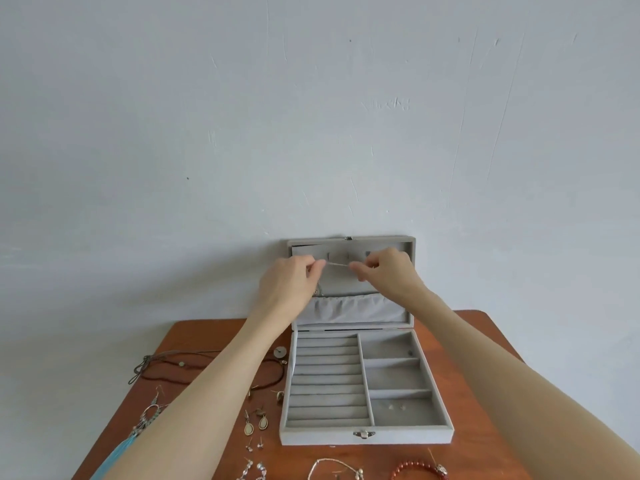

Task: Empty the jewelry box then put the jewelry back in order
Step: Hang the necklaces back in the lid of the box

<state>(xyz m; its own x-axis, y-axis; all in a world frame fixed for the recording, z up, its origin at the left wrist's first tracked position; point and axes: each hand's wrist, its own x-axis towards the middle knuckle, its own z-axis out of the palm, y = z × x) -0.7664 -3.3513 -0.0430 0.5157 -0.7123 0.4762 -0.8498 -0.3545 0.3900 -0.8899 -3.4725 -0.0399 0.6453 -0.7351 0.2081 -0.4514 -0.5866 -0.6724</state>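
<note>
A grey velvet jewelry box point(367, 436) stands open on the wooden table, its lid point(410, 271) upright against the wall. My left hand point(289, 280) and my right hand point(389, 271) are raised in front of the lid's upper part. Between them they pinch a thin silver chain point(337, 264), stretched taut from fingertips to fingertips; part of it dangles below my left hand. The ring rolls in the tray hold nothing. A few small studs point(391, 407) lie in the front right compartment, and one dark small piece point(411, 352) in the back right one.
Jewelry lies on the table point(485, 410) left of and in front of the box: dark cord necklaces point(180, 367), teardrop earrings point(256, 424), a turquoise tassel earring point(114, 455), a gold bracelet point(332, 467), a red bead bracelet point(419, 471). A pale wall rises behind.
</note>
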